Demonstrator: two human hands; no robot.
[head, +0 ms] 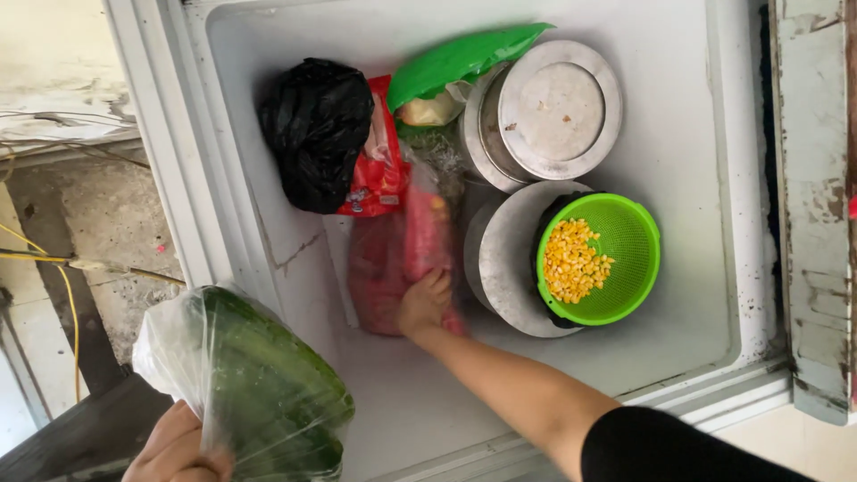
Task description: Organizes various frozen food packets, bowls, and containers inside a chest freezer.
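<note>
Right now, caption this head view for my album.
Right hand grips a red bag in a chest freezer; left hand holds wrapped greens.

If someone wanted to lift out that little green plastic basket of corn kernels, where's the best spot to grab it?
Probably by the rim of the green plastic basket, from above on its right side. It sits tilted on a round metal lid, open side up with loose corn kernels inside, so a rim grip could keep it level. That side faces bare freezer floor.

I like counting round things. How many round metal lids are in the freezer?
2. One metal lid sits at the back, on a pot. The other lid is in front of it, under the green basket of corn. More may be hidden beneath the bags.
</note>
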